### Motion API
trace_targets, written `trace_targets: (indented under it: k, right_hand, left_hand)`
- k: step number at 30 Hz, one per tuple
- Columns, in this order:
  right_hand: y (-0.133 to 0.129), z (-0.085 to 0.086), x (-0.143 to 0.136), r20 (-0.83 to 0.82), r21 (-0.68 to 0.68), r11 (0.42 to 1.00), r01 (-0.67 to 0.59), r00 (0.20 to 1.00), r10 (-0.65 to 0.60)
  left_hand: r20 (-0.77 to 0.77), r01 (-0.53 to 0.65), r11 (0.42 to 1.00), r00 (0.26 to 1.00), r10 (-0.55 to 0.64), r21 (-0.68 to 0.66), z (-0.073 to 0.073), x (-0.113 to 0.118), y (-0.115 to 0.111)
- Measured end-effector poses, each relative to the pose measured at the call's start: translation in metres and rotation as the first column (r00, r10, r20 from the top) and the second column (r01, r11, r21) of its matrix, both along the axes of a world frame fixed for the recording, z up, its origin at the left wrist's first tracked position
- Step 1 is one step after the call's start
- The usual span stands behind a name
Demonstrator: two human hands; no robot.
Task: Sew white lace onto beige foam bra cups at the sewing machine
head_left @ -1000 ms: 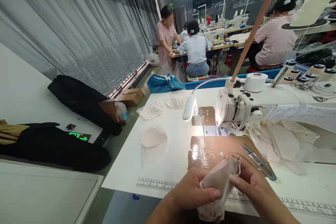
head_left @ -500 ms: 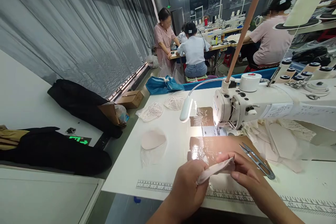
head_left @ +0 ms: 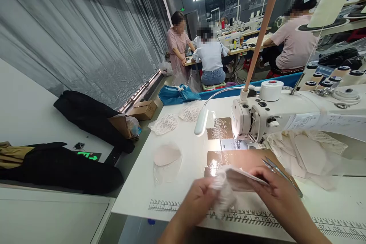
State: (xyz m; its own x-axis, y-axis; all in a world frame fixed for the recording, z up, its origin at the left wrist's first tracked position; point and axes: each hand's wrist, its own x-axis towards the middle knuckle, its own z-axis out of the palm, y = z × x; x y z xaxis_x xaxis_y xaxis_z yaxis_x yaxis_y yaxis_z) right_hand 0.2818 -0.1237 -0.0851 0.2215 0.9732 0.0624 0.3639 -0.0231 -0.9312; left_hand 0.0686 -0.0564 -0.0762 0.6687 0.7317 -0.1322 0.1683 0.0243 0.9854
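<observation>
The left hand (head_left: 199, 197) grasps the crumpled, motion-blurred end of a thin, pale fabric piece (head_left: 228, 188) above the white tabletop (head_left: 137, 188); the right hand (head_left: 276, 187) pinches its smoother, flatter edge. Metal thread snips (head_left: 276, 169) lie just beside the right hand, partly on a glossy brown sheet (head_left: 246, 157). To the left rests a smooth, rounded pale pad (head_left: 167, 155) on sheer material; farther off lie two openwork lace pieces, veined and oval. Right of them stands the white sewing machine (head_left: 243, 118). Beyond the table's far left, an open cardboard box (head_left: 118, 125) holds clear plastic (head_left: 132, 126), near a closed carton (head_left: 144, 109).
</observation>
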Motion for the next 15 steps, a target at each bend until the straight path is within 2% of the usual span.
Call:
trace_targets:
  k: [1, 3, 5, 7, 9, 11, 13, 15]
  right_hand:
    - [0.001, -0.003, -0.001, -0.095, -0.062, 0.986, -0.155, 0.984, 0.148]
    - [0.002, -0.009, -0.004, -0.347, -0.115, 0.906, -0.407, 0.871, 0.347]
    - [-0.002, -0.016, -0.007, -0.559, -0.113, 0.855, -0.506, 0.744, 0.366]
    - [-0.007, -0.019, -0.012, -0.698, -0.113, 0.851, -0.512, 0.651, 0.299]
    - [-0.01, -0.019, -0.018, -0.789, -0.136, 0.875, -0.464, 0.586, 0.188]
    - [-0.01, -0.016, -0.025, -0.836, -0.179, 0.902, -0.392, 0.544, 0.071]
    - [-0.008, -0.014, -0.029, -0.842, -0.202, 0.93, -0.307, 0.539, -0.005]
    - [-0.006, -0.015, -0.03, -0.823, -0.205, 0.957, -0.203, 0.565, -0.056]
  left_hand:
    - [0.133, 0.14, 0.978, 0.984, -0.12, -0.155, -0.003, 0.003, -0.007]
    - [0.333, 0.336, 0.887, 0.915, -0.227, -0.318, -0.007, 0.007, -0.019]
    - [0.381, 0.381, 0.85, 0.893, -0.238, -0.364, -0.01, 0.007, -0.026]
    - [0.314, 0.282, 0.897, 0.933, -0.174, -0.341, -0.011, 0.003, -0.026]
    - [0.199, 0.075, 0.968, 0.98, -0.027, -0.239, -0.01, -0.002, -0.021]
    - [0.132, -0.08, 0.986, 0.986, 0.099, -0.145, -0.009, -0.004, -0.017]
    - [0.143, -0.058, 0.978, 0.986, 0.087, -0.199, -0.01, -0.001, -0.016]
    - [0.211, -0.016, 0.945, 0.974, 0.089, -0.327, -0.014, 0.003, -0.019]
